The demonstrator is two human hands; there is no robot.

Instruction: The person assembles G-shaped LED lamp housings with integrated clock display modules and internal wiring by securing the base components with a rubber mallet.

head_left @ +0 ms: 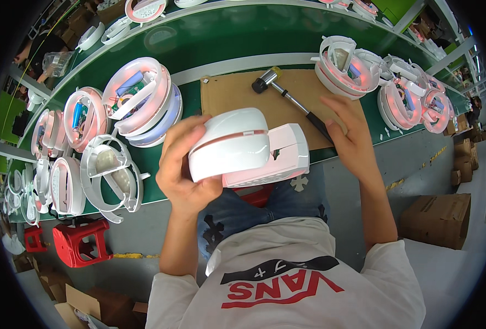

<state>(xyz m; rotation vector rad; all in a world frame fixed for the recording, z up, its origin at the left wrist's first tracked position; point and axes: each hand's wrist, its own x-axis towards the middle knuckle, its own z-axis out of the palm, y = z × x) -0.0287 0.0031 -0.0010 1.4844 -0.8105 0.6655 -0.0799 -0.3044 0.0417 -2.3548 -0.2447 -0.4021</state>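
Left hand [183, 164] grips a smooth, glossy white plastic housing [243, 145], rounded with a perforated flat end, above the lap. Right hand [348, 131], fingers spread and empty, rests on the black-handled mallet [292, 101] lying on matte cardboard [232, 96].

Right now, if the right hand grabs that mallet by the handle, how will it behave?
The mallet would probably feel head-heavy: a thick black head on a thin handle. The round head may roll on the flat cardboard if nudged. It looks rigid. The right hand rests over the handle end.

Green workbench [243, 38], grey floor [418, 159], red stool [81, 241], cardboard boxes [437, 219]
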